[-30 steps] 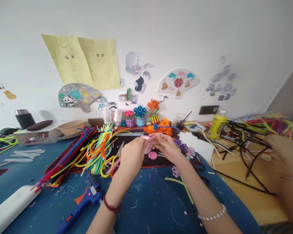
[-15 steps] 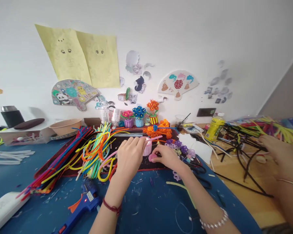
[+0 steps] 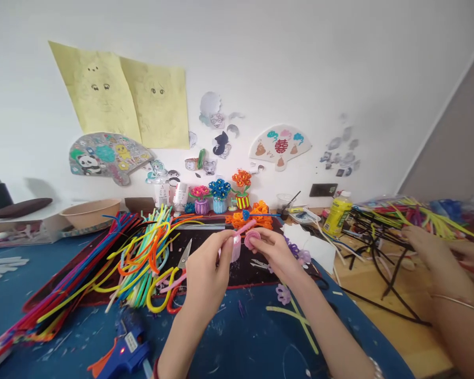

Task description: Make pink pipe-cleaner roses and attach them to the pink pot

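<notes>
My left hand (image 3: 210, 266) is closed in a pinch on a pink pipe cleaner (image 3: 246, 227), whose end sticks out to the upper right. Right beside those fingertips is a small pink pot (image 3: 236, 251) with a white inside; whether the fingers also touch it I cannot tell. A flat pink pipe-cleaner coil (image 3: 252, 239) is gripped between the thumb and fingers of my right hand (image 3: 277, 252), just right of the pot. Scissors (image 3: 185, 255) with orange handles lie left of my left hand, and a blue glue gun (image 3: 128, 345) rests nearer, its red light on.
Pipe cleaners (image 3: 152, 258) in many colours lie over the dark tray (image 3: 205, 237) on the left. Finished flower pots (image 3: 219, 204) stand by the wall. A yellow bottle (image 3: 337, 213) is at right, where another person's hand (image 3: 426, 247) reaches over black pipe cleaners (image 3: 383, 273).
My right hand has lifted and turned the coil, bringing it face-on near the pot. My left hand has rotated, thumb toward me, and the scissors have come into sight. The view has shifted slightly.
</notes>
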`<state>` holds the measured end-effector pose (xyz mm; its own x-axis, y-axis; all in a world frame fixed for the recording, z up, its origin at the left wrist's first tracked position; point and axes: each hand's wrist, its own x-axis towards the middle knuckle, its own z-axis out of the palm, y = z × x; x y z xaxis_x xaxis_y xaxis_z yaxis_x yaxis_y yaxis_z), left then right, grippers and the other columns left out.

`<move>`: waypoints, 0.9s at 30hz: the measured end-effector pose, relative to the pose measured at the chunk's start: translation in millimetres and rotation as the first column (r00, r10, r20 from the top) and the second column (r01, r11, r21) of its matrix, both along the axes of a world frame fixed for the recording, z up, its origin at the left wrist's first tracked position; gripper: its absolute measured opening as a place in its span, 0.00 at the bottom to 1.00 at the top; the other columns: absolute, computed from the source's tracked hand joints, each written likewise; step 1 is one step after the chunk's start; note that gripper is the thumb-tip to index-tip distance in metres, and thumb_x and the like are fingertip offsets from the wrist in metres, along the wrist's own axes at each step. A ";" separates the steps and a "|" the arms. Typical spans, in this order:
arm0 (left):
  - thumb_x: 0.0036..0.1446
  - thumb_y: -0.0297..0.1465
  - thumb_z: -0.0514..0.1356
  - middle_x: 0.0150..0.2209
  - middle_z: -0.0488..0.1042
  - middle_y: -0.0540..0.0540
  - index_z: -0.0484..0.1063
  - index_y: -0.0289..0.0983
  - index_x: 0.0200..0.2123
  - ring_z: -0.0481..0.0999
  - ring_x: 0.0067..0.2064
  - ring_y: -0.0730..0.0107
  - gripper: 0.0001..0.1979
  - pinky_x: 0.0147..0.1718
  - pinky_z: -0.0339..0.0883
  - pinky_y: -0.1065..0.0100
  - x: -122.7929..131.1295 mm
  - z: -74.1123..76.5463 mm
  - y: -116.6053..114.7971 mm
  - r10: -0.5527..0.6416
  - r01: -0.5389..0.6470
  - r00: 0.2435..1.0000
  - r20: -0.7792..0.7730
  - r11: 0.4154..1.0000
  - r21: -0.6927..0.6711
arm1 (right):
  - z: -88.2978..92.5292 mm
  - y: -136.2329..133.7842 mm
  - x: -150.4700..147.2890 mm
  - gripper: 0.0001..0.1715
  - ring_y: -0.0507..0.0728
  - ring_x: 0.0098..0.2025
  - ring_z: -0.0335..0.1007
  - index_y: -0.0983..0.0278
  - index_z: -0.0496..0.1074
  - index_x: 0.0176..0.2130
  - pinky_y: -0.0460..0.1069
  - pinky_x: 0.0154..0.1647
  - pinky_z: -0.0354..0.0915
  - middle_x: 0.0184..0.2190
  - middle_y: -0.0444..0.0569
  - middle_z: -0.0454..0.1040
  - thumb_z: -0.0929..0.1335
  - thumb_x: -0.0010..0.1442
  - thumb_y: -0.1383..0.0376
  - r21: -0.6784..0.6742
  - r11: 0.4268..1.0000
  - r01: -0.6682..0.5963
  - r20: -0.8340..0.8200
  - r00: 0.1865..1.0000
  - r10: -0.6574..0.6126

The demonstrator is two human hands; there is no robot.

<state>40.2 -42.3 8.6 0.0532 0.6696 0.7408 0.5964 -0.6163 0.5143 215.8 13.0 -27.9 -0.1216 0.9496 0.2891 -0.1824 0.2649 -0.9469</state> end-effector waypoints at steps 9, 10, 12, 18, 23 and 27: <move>0.64 0.34 0.54 0.28 0.79 0.49 0.77 0.38 0.35 0.75 0.28 0.66 0.13 0.29 0.62 0.68 4.2 -5.2 5.8 0.131 -0.131 0.991 -0.009 0.978 -0.163 | 5.2 -4.7 1.1 0.20 0.50 0.29 0.71 0.64 0.74 0.32 0.44 0.29 0.65 0.28 0.44 0.76 0.80 0.46 0.56 -0.048 0.998 -0.036 -0.184 0.983 0.027; 0.64 0.35 0.54 0.26 0.78 0.50 0.77 0.38 0.34 0.75 0.27 0.67 0.13 0.28 0.61 0.69 3.8 -4.5 5.2 0.135 -0.138 0.990 -0.030 0.975 -0.175 | 5.8 -5.1 1.6 0.20 0.50 0.27 0.70 0.64 0.75 0.33 0.43 0.26 0.63 0.27 0.44 0.76 0.81 0.46 0.56 -0.055 0.997 -0.049 -0.176 0.984 0.039; 0.64 0.38 0.54 0.24 0.77 0.50 0.78 0.38 0.34 0.74 0.26 0.68 0.14 0.27 0.60 0.69 3.0 -3.6 4.0 0.125 -0.134 0.990 -0.061 0.975 -0.177 | 6.7 -6.1 1.9 0.21 0.50 0.24 0.69 0.65 0.77 0.35 0.43 0.23 0.61 0.25 0.45 0.77 0.81 0.45 0.56 -0.070 0.995 -0.075 -0.161 0.985 0.063; 0.64 0.34 0.58 0.25 0.77 0.52 0.79 0.39 0.41 0.72 0.24 0.73 0.10 0.26 0.60 0.72 -0.2 -1.6 -1.2 0.027 -0.025 0.998 -0.056 0.999 0.024 | 8.1 -9.4 -1.9 0.23 0.50 0.19 0.68 0.66 0.79 0.34 0.44 0.20 0.60 0.22 0.45 0.75 0.79 0.47 0.51 -0.067 0.990 -0.124 -0.129 0.985 0.115; 0.63 0.30 0.58 0.25 0.76 0.50 0.76 0.36 0.33 0.72 0.27 0.71 0.08 0.28 0.62 0.71 -0.9 5.1 -6.0 0.062 -0.051 0.994 -0.093 0.992 0.119 | 7.4 -10.0 -3.1 0.22 0.48 0.16 0.62 0.65 0.78 0.33 0.42 0.15 0.53 0.17 0.42 0.71 0.78 0.49 0.51 -0.037 0.994 -0.107 -0.117 0.988 0.102; 0.62 0.30 0.57 0.25 0.75 0.50 0.75 0.37 0.31 0.73 0.27 0.69 0.09 0.28 0.60 0.69 0.0 5.6 -5.2 0.153 -0.140 0.978 -0.144 0.985 0.096 | 7.1 -10.0 -1.6 0.19 0.49 0.18 0.65 0.65 0.79 0.34 0.43 0.18 0.58 0.18 0.43 0.73 0.77 0.51 0.52 0.007 0.998 -0.070 -0.098 0.993 0.070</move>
<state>40.2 -47.5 14.1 0.0742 0.6134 0.7863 0.7498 -0.5541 0.3615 214.1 3.0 -20.8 -0.1585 0.9386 0.3065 -0.2924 0.2518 -0.9225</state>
